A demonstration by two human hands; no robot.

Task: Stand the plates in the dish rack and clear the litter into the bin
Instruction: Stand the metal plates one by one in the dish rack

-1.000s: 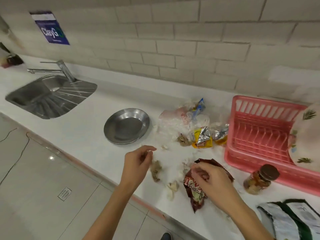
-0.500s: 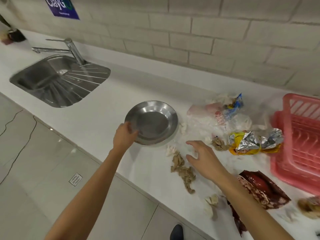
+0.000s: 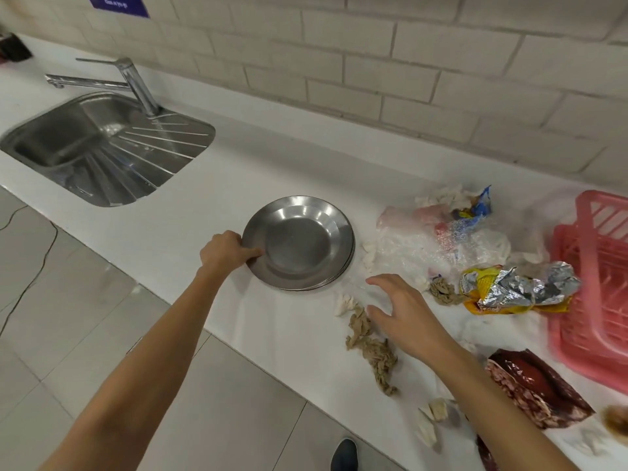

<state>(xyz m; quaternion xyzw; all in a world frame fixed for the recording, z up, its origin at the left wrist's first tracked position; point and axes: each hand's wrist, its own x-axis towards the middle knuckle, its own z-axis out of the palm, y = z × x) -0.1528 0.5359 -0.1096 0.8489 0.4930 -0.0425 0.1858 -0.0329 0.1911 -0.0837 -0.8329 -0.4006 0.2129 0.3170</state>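
Our left hand (image 3: 226,251) pinches the left rim of the stacked steel plates (image 3: 306,246). Right of the plates, our right hand (image 3: 404,317) spreads wide, holding nothing, over scattered litter (image 3: 372,348). The pink rack (image 3: 598,283) sits farther right.

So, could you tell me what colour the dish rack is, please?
The dish rack is pink, slatted plastic; it shows in the head view, at the right edge.
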